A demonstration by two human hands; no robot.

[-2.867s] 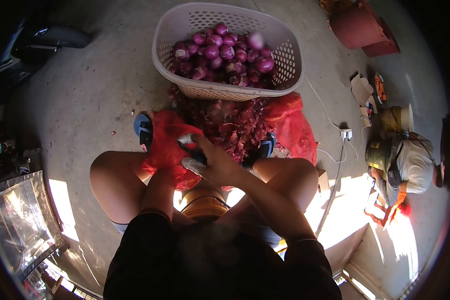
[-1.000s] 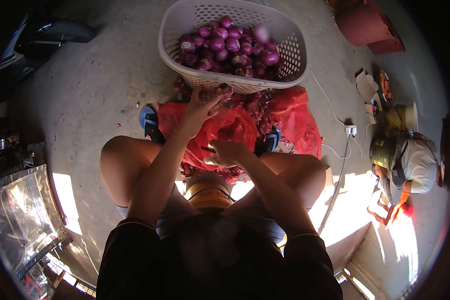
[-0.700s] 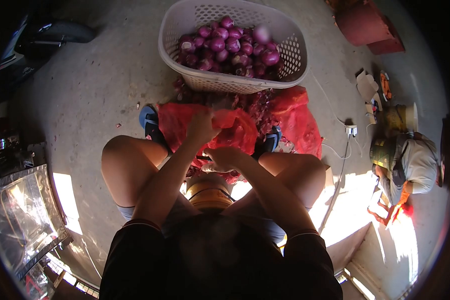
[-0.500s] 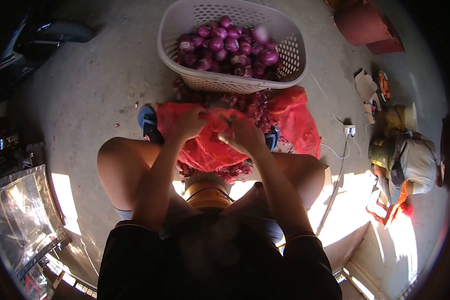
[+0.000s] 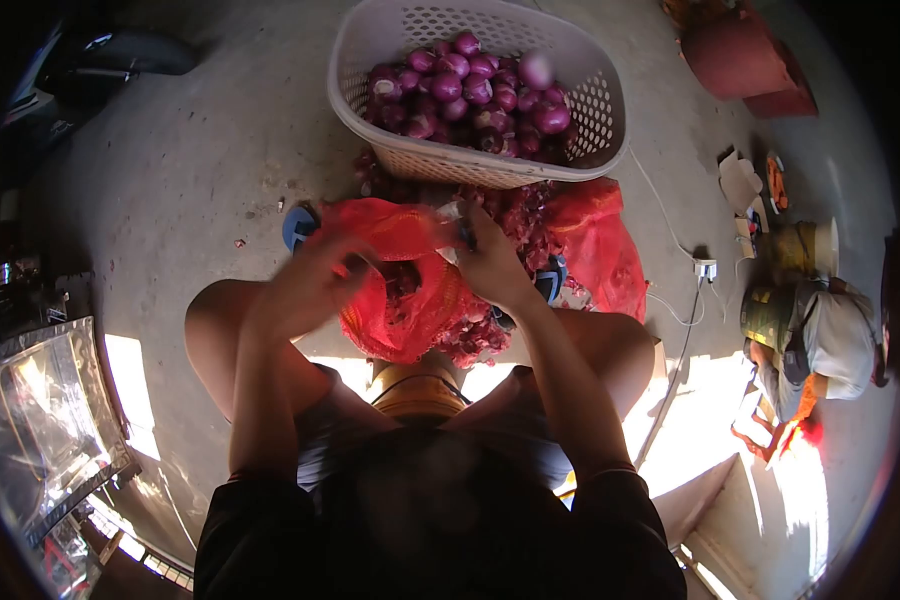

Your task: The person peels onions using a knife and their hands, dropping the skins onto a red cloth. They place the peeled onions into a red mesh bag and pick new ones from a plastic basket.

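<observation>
A red mesh bag (image 5: 400, 225) lies between my knees, its mouth spread wide with dark onion skins (image 5: 402, 285) showing inside. My left hand (image 5: 315, 285) is smeared by motion at the bag's left edge, its fingers bent over the rim. At the right edge is my right hand (image 5: 490, 260), fingers closed around a small thing with a pale, shiny end; I cannot tell what it is. Just beyond the bag stands a pale plastic basket (image 5: 355, 125) of peeled purple onions (image 5: 450, 88).
Loose onion skins (image 5: 525, 215) and a second red mesh bag (image 5: 605, 250) lie right of my hands. A white socket with cables (image 5: 705, 268) rests on the floor. A person (image 5: 835, 335) bends over orange netting at the far right. A yellow bucket (image 5: 420, 392) is under me.
The bag's mouth has opened, exposing skins inside. My left hand has moved left and toward me; my right hand has shifted slightly right. The view has moved a little.
</observation>
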